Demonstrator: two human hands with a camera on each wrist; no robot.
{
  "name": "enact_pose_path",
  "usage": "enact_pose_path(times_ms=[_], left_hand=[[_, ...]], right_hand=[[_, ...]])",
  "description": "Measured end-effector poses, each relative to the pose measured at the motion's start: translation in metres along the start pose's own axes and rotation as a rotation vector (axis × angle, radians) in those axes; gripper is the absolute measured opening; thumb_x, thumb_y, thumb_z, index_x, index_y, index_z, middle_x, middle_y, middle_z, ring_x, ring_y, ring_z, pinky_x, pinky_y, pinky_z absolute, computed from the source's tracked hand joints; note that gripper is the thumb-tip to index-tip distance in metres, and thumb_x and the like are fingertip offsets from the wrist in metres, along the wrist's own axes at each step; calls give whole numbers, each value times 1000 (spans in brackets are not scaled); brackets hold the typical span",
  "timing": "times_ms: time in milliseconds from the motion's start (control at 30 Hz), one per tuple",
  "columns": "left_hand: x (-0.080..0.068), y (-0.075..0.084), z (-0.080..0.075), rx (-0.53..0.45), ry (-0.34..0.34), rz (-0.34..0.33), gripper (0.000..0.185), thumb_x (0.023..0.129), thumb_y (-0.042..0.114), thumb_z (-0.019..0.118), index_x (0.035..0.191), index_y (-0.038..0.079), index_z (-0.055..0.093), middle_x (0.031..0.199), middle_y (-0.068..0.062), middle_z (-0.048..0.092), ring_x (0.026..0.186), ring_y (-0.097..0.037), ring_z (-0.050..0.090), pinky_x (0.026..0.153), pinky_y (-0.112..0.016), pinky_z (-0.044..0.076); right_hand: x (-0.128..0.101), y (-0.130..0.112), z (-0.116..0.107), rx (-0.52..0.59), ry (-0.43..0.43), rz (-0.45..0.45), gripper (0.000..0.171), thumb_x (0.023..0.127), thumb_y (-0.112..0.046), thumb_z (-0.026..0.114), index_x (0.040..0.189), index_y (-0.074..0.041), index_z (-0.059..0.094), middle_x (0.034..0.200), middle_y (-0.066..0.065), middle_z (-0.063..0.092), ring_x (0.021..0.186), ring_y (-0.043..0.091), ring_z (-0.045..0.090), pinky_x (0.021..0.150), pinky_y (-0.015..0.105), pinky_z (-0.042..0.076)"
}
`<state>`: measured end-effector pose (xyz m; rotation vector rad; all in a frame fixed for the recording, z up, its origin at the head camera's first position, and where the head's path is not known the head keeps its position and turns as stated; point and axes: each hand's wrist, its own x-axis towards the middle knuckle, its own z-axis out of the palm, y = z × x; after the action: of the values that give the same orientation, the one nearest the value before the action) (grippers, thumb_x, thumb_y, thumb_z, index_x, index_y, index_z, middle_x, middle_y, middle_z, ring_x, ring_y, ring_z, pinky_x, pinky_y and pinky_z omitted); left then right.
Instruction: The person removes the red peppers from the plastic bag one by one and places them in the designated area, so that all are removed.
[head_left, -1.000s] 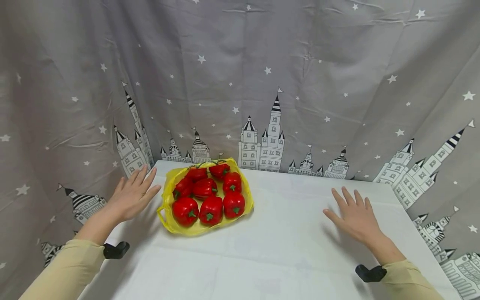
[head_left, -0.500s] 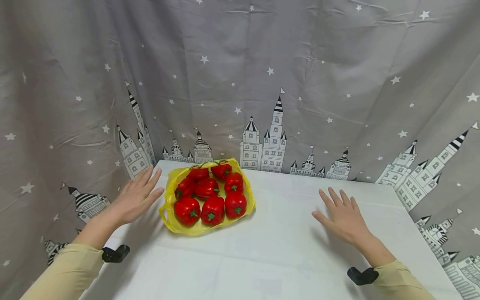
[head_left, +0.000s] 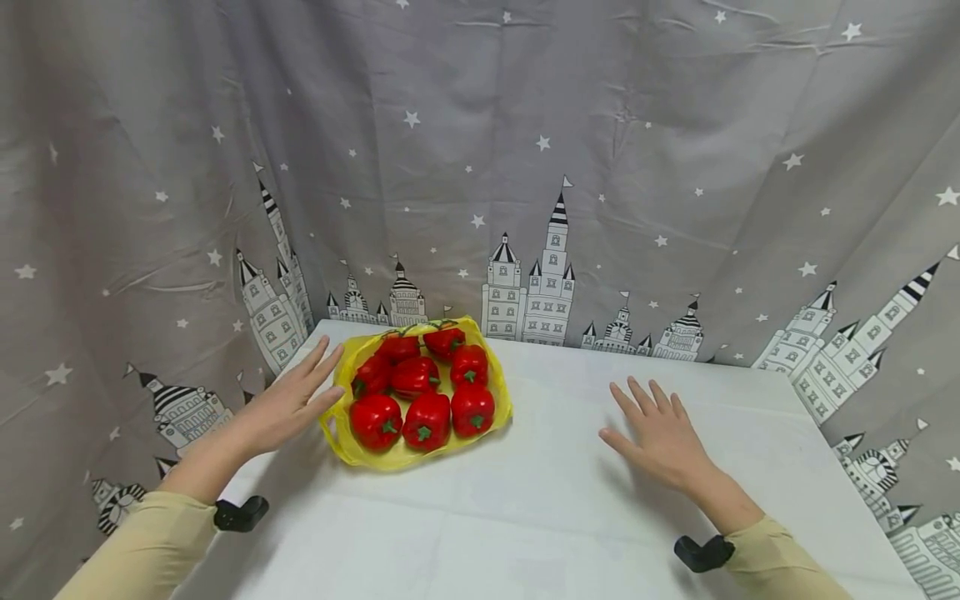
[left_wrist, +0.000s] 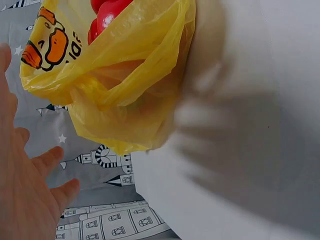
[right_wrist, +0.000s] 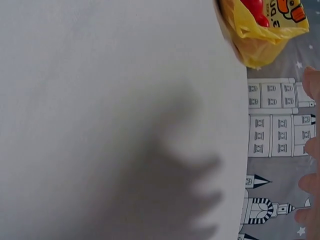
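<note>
A yellow plastic bag (head_left: 347, 446), its mouth spread wide, lies at the back left of the table with several red bell peppers (head_left: 427, 422) in it. Green stems show on most of them. My left hand (head_left: 288, 406) hovers at the bag's left side, fingers spread, its fingertips overlapping the bag's edge in the head view. In the left wrist view the bag's crumpled side (left_wrist: 125, 95) with an orange printed figure faces that hand. To the right of the bag, my right hand (head_left: 658, 437) hangs over the white tabletop, fingers spread and holding nothing.
A white cloth (head_left: 480, 533) covers the table. Behind and beside it hangs a grey curtain (head_left: 420, 167) printed with castles and stars. Each wrist carries a small black camera, the left camera (head_left: 240, 513) and the right camera (head_left: 703, 553).
My right hand has moved left across the table toward the bag. The left hand has shifted slightly right, closer to the bag. The peppers and bag stay in place.
</note>
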<state>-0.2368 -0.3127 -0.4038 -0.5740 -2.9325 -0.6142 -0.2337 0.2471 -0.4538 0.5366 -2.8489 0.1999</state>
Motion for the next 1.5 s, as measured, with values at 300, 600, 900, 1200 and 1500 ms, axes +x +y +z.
enact_pose_path(times_ms=[300,600,900,1200,1500], left_hand=[[1,8,6,-8,-33,-32,64,92,55,42,147,40,15,154,10,-7,134,-39,22,92,-68,29],[5,11,8,-4,-29,41,61,90,56,45,145,41,23,155,9,2,130,-36,34,86,-61,41],[11,5,12,-34,-18,136,63,91,33,58,146,34,27,154,-1,16,125,-28,38,80,-42,51],[14,7,17,-96,-28,148,77,85,7,64,147,32,24,154,0,12,119,-23,39,73,-27,52],[12,8,18,-96,0,166,69,85,3,61,144,25,34,155,3,8,115,-19,44,71,-26,51]], right_hand=[[4,-13,6,16,-19,-23,79,85,-71,34,147,-23,28,152,10,21,136,41,13,104,63,9],[12,-31,10,46,-3,-67,78,85,-71,34,147,-24,27,151,8,23,137,36,14,106,60,13],[30,-64,7,316,2,-128,69,88,-63,41,147,-32,25,150,-3,27,136,24,22,105,51,26],[54,-100,10,739,-121,-112,61,89,-38,60,142,-42,30,143,-18,30,123,14,43,94,42,44],[80,-124,22,920,-173,-130,59,89,-13,57,141,-33,36,140,-5,38,124,22,42,95,42,43]])
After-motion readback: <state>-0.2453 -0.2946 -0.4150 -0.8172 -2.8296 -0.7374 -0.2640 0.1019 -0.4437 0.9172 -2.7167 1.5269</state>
